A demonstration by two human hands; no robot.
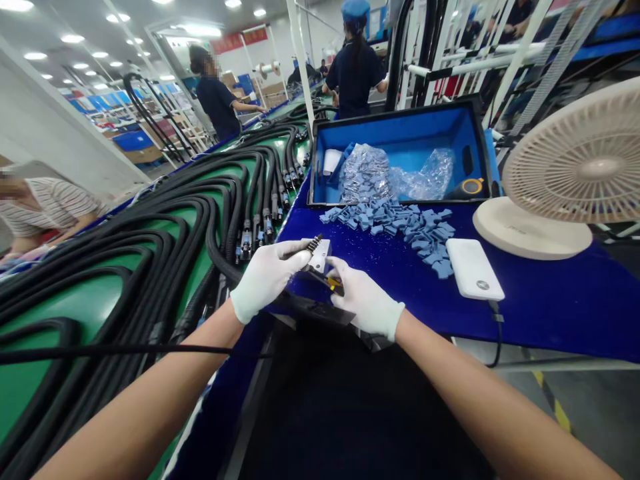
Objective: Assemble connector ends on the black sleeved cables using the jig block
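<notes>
Over the near edge of the blue-covered table, my gloved left hand (270, 272) is closed on a small silvery connector block (319, 256) with a row of dark pins along its upper side. My gloved right hand (364, 293) is beside the block, its fingers curled round a black-and-yellow piece (334, 285) whose kind I cannot make out. The right index fingertip is close to the block's right side. A thick black cable passes just below my left hand. Beyond both hands lies a loose heap of small blue plastic clips (395, 223).
A blue crate (400, 123) with bagged clips and a roll of tape stands behind the heap. On the right are a white power bank (475, 270) and a fan (575, 153). Black cables (200, 220) cover the green conveyor (90, 300) on the left. Several people work beyond.
</notes>
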